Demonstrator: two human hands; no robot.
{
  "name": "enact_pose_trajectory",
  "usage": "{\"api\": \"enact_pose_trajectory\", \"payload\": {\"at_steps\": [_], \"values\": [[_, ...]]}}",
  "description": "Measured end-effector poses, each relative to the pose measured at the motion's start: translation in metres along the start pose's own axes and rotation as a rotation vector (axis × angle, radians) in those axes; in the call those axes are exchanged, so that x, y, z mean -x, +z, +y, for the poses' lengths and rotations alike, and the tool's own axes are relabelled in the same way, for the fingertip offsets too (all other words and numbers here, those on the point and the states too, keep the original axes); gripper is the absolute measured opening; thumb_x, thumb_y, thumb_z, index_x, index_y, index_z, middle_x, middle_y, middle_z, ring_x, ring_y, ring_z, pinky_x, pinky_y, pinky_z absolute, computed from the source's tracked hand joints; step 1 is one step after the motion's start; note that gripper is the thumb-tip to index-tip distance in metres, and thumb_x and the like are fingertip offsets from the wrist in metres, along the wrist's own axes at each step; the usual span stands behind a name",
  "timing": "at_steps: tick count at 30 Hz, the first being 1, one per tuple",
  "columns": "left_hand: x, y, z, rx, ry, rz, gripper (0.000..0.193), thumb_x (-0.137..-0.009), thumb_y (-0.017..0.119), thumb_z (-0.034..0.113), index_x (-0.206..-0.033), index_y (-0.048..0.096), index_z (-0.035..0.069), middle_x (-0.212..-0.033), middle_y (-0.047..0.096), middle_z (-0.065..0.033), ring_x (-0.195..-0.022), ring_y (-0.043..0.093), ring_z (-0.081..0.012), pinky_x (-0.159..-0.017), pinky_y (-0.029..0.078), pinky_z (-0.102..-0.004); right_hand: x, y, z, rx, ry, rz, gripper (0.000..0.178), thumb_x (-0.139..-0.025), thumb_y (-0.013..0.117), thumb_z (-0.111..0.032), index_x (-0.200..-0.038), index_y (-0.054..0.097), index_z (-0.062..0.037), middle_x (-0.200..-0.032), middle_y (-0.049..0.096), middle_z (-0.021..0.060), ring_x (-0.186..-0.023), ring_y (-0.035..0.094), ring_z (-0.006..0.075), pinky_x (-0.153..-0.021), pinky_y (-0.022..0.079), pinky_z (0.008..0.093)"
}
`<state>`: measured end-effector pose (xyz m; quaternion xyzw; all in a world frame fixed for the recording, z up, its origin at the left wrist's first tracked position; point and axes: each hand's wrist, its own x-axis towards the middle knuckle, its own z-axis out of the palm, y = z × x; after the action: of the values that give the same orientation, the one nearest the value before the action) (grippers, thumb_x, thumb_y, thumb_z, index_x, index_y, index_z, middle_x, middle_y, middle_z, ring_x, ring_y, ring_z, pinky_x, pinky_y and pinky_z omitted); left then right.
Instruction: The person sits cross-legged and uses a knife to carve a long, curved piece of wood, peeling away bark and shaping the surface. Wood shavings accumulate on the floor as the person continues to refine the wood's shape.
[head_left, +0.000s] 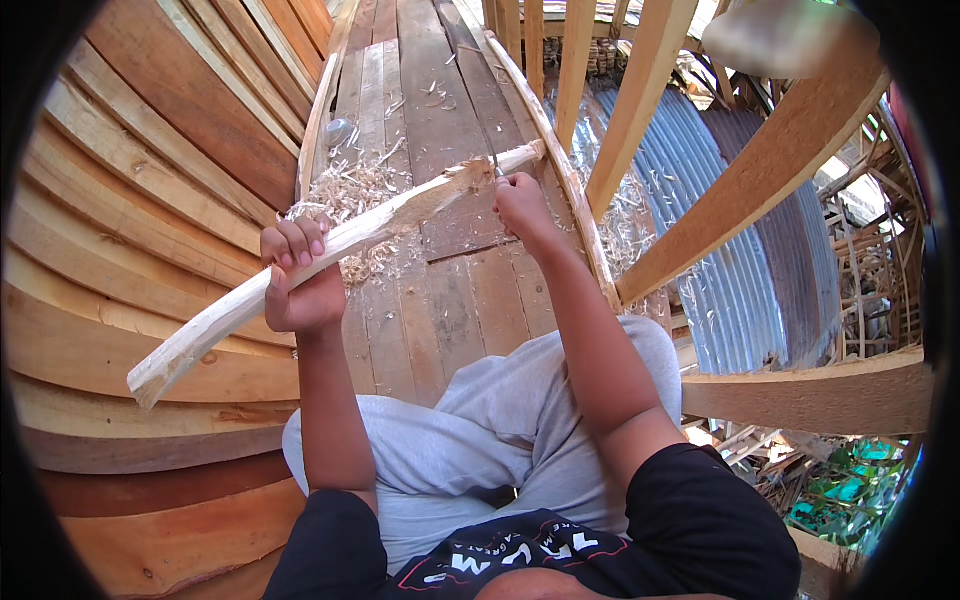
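A long, pale, roughly hewn length of wood [400,212] slants across in front of me, its near end at the lower left and its far end by the right-hand rail. My left hand [308,290] is closed around it, left of the middle. Further along, my right hand [522,207] is a fist on a bladed tool [495,152], whose thin dark blade shows edge-on against the wood. The fist hides the handle, so I cannot tell the exact kind of tool. Beside the blade the wood has a rough, torn-looking notch.
Wood shavings [350,190] lie on the plank floor [455,300]. Curved stacked planks [150,230] rise at the left. A low rail [560,165] and slanting timbers [745,210] stand at the right, with corrugated metal sheets [715,250] beyond. My legs [450,440] are folded in front of me.
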<state>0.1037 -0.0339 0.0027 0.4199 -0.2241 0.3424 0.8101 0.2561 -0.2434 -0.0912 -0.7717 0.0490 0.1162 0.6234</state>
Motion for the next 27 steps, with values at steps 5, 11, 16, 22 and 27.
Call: {"api": "enact_pose_trajectory", "payload": {"at_steps": [5, 11, 16, 22, 27], "values": [[-0.004, -0.021, 0.017, 0.061, 0.047, 0.072, 0.03, -0.085, 0.054, 0.023, -0.065, 0.032, 0.018, -0.057, 0.029, 0.0053, -0.057, 0.031, -0.0095, -0.066, 0.03, -0.0275, -0.004, -0.003, 0.008, 0.154, -0.137, 0.042, 0.036, -0.09, 0.059, -0.03, -0.104, 0.059, 0.003, -0.097, 0.065, 0.0191, -0.088, 0.064, 0.0285, -0.079, 0.048, 0.0392], [-0.002, -0.02, 0.031, 0.062, 0.04, -0.123, 0.035, -0.088, 0.053, 0.027, -0.062, 0.03, 0.019, -0.053, 0.028, 0.0063, -0.051, 0.027, -0.0079, -0.06, 0.026, -0.0266, 0.013, 0.011, -0.005, 0.083, -0.348, -0.157, 0.031, -0.089, 0.061, -0.029, -0.101, 0.064, -0.0003, -0.085, 0.067, 0.0146, -0.079, 0.065, 0.0246, -0.073, 0.048, 0.0371], [0.006, -0.01, 0.011, -0.04, 0.066, -0.127, 0.034, -0.085, 0.052, 0.025, -0.06, 0.03, 0.016, -0.05, 0.03, 0.0045, -0.046, 0.026, -0.0094, -0.055, 0.027, -0.028, 0.058, 0.025, -0.022, 0.178, -0.29, -0.219, 0.034, -0.089, 0.061, -0.033, -0.094, 0.067, 0.0001, -0.078, 0.066, 0.013, -0.073, 0.063, 0.0224, -0.067, 0.048, 0.0365], [0.005, -0.007, 0.009, -0.012, 0.066, -0.143, 0.03, -0.08, 0.054, 0.019, -0.06, 0.032, 0.015, -0.049, 0.03, 0.0043, -0.045, 0.026, -0.0099, -0.055, 0.028, -0.0298, 0.069, 0.023, -0.031, -0.086, 0.221, -0.346, 0.053, -0.086, 0.064, -0.051, -0.082, 0.063, 0.0018, -0.055, 0.046, 0.0015, -0.046, 0.043, 0.0133, -0.043, 0.033, 0.0321], [0.0, 0.005, 0.012, -0.127, 0.008, -0.333, 0.026, -0.081, 0.059, 0.02, -0.066, 0.039, 0.012, -0.059, 0.039, -0.0005, -0.057, 0.039, -0.015, -0.064, 0.034, -0.0333, 0.07, 0.027, -0.038, -0.431, 0.277, -0.384, 0.046, -0.082, 0.069, -0.055, -0.072, 0.051, -0.0139, -0.052, 0.029, -0.0082, -0.041, 0.025, 0.0054, -0.039, 0.017, 0.026]]}}
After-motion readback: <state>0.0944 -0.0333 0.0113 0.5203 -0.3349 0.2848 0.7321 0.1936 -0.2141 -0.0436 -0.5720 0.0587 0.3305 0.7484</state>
